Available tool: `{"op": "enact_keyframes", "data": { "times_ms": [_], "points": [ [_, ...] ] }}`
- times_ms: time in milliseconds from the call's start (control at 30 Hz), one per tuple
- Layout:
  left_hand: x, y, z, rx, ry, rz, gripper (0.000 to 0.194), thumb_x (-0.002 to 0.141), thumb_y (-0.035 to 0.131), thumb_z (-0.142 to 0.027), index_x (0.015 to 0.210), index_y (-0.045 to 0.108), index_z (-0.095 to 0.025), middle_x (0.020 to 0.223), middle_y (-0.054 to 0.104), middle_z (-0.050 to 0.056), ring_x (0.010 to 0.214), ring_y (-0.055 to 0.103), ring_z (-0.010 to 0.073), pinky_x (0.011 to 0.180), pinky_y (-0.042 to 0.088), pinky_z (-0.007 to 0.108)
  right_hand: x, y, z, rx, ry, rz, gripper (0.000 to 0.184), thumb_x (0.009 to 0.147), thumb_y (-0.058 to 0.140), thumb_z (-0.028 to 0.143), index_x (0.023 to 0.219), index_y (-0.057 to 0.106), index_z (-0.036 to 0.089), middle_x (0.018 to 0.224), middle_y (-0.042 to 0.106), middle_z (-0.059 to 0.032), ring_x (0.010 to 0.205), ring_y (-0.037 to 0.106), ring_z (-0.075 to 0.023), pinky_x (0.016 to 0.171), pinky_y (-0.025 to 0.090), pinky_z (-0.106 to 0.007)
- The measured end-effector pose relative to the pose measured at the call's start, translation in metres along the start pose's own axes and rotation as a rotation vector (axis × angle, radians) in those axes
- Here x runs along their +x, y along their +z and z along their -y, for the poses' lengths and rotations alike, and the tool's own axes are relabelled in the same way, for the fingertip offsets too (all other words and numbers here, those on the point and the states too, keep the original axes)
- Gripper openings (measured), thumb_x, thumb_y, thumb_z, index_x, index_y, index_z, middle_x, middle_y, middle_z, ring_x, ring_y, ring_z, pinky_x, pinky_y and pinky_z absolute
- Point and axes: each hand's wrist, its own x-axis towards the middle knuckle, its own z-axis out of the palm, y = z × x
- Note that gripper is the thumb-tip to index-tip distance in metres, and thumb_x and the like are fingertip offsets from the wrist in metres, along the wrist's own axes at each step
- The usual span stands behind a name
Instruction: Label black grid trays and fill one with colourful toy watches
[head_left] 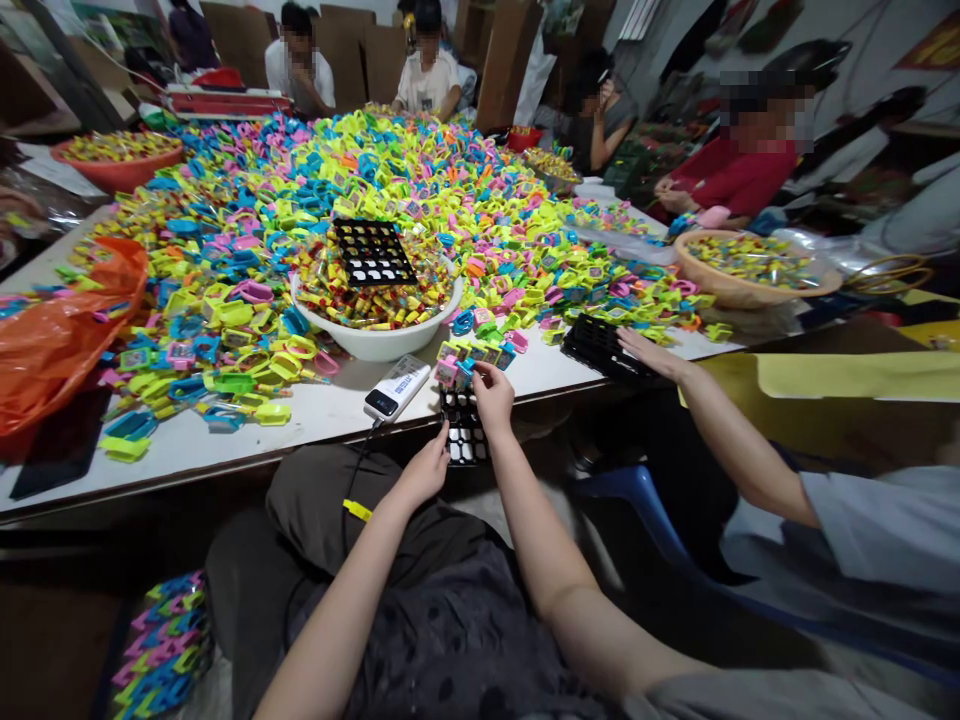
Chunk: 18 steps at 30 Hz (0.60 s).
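Observation:
A black tray with square compartments (466, 442) juts over the table's front edge above my lap. My left hand (426, 468) is closed on its left side. At the tray's far end sit several toy watches (484, 352) in yellow, pink and blue. My right hand (493, 402) is over the tray's right side, thumb and fingers pinched on a blue toy watch (463, 371). Just left of the tray, a white power bank (397, 387) with a cable lies on the table. Behind it stands a white bowl (367, 343) of small yellow-and-red tubes, with another black tray (373, 252) on top.
A big heap of toy watches (375, 160) covers the table. A co-worker's hand (646, 352) rests at a black tray stack (600, 343) on my right. An orange bag (67, 340) lies left; filled watch trays (161, 645) stand low beside my leg. Other people sit around the table.

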Motion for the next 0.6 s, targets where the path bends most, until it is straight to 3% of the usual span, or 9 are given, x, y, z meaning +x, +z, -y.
{"op": "enact_keyframes", "data": {
  "times_ms": [267, 467, 600],
  "points": [
    [-0.002, -0.001, -0.002, -0.014, 0.020, -0.012, 0.061, 0.086, 0.035, -0.020, 0.143, 0.013, -0.016, 0.118, 0.050, 0.013, 0.102, 0.048, 0.0170, 0.096, 0.036, 0.032, -0.005, 0.003, -0.002, 0.033, -0.004, -0.030, 0.033, 0.076, 0.050, 0.036, 0.097, 0.063, 0.014, 0.091, 0.065, -0.0081, 0.076, 0.057, -0.0147, 0.072, 0.046, -0.027],
    [-0.003, -0.001, -0.004, -0.010, 0.003, -0.012, 0.061, 0.087, 0.034, -0.022, 0.143, 0.013, -0.017, 0.110, 0.052, 0.012, 0.095, 0.050, 0.0168, 0.093, 0.038, 0.032, -0.007, -0.003, 0.000, -0.053, -0.059, -0.131, 0.032, 0.080, 0.044, 0.034, 0.095, 0.064, 0.014, 0.093, 0.064, -0.0091, 0.081, 0.057, -0.0157, 0.076, 0.045, -0.028],
    [-0.005, -0.001, -0.005, -0.036, 0.010, -0.033, 0.060, 0.087, 0.034, -0.023, 0.143, 0.014, -0.017, 0.114, 0.051, 0.012, 0.098, 0.049, 0.0174, 0.093, 0.037, 0.032, -0.012, -0.008, -0.013, -0.057, -0.059, -0.039, 0.031, 0.081, 0.040, 0.030, 0.092, 0.064, 0.014, 0.090, 0.065, -0.0084, 0.083, 0.058, -0.0165, 0.078, 0.045, -0.029]
  ]
}}
